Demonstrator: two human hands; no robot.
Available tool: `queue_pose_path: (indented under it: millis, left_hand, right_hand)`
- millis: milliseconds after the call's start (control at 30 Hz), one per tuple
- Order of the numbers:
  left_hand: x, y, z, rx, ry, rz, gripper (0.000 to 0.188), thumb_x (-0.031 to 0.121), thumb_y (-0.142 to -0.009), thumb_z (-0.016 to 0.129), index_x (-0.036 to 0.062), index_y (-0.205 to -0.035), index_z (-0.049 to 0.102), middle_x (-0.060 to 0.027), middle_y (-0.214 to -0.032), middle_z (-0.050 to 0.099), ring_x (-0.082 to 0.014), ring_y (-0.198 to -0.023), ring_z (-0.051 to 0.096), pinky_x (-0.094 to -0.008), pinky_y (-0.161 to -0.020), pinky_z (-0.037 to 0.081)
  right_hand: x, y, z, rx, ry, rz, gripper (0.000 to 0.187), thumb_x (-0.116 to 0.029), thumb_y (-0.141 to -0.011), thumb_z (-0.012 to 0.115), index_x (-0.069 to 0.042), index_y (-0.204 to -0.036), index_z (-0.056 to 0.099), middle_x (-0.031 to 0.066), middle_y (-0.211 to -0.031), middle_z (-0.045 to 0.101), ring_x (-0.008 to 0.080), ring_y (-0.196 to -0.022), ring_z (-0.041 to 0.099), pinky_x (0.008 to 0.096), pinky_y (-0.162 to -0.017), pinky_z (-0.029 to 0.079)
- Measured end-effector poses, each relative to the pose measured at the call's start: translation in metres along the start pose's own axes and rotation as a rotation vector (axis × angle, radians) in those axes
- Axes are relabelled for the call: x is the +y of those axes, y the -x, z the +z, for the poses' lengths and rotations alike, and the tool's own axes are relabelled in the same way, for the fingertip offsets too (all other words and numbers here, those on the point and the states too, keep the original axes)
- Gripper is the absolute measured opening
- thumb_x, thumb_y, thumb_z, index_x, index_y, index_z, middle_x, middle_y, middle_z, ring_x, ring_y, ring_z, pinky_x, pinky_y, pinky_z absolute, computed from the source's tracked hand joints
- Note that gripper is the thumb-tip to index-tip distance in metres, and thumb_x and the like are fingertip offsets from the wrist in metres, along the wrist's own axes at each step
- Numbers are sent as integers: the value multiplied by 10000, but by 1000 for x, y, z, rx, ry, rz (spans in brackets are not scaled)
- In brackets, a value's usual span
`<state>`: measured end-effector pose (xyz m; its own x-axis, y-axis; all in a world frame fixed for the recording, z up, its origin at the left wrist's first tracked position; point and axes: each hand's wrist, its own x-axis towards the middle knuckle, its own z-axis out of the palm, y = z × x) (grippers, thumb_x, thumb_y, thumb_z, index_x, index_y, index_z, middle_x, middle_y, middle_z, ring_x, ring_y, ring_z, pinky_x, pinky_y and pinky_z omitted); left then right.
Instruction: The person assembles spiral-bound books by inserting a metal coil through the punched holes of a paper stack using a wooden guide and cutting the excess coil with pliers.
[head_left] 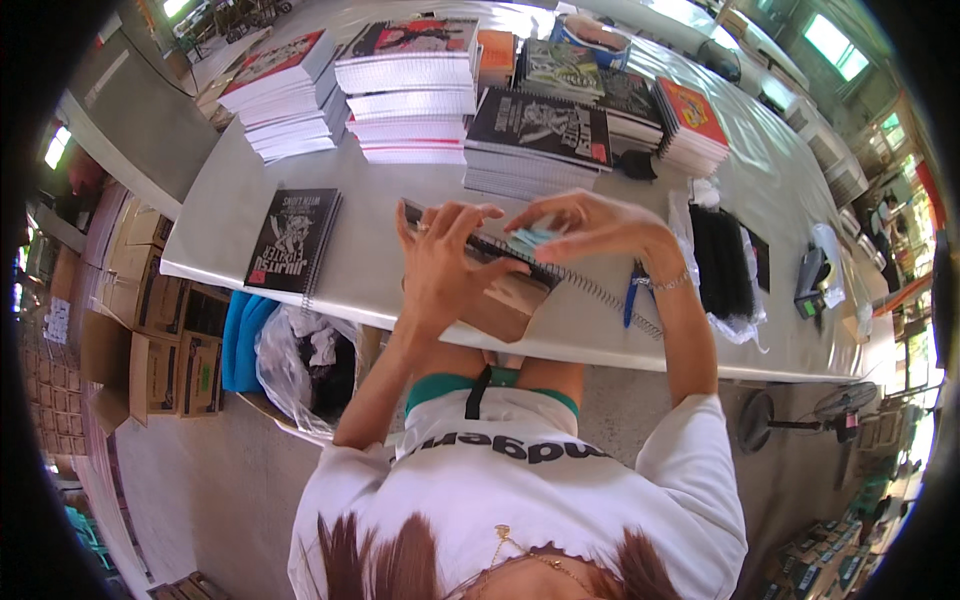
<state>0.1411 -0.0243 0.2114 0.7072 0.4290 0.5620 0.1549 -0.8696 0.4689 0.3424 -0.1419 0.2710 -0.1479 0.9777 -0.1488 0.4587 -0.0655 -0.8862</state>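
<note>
My left hand (pixel 440 265) grips a dark-edged notebook (pixel 512 303) at the table's front edge, its brown board side facing me. The left thumb lies along the notebook's bound edge. A long loose wire spiral coil (pixel 600 290) runs out from that edge to the right. Just above the coil, my right hand (pixel 590 228) has its fingers closed around a small light-blue object (pixel 533 238), too blurred to name. Blue-handled pliers (pixel 632 295) lie under my right wrist. To the left, a finished-looking black spiral notebook (pixel 295 238) rests flat, cover up.
Tall stacks of notebooks (pixel 410 90) and black-covered ones (pixel 540 130) stand across the table's back. A plastic bag of black coils (pixel 722 262) and a tape dispenser (pixel 812 280) lie at right. Below the table are cardboard boxes (pixel 155 370), a lined bin (pixel 300 365) and a fan (pixel 845 405).
</note>
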Motion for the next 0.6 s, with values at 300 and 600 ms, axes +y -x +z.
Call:
queue_pose_path:
  millis: [300,600]
  left_hand:
    - [-15,4,0,83,-30,-42,550,417,-596,841,193,-1053,633,-79,-1177,494,-299,-1161,447,-514,-1037,250]
    - [-33,-1,7,236,175,-100,637,394,-559,885,113,-1044,583,-191,-1281,350,-373,-1218,366,-487,-979,348]
  right_hand:
    - [30,-37,-14,-48,673,297,528,-444,-827,693,-58,-1184,635,117,-1062,663,150,-968,594,296,-714,514]
    - [38,-41,-26,-87,-148,208,699,-517,-812,686,-21,-1284,543,83,-1142,628,144,-1004,581,260,-751,536]
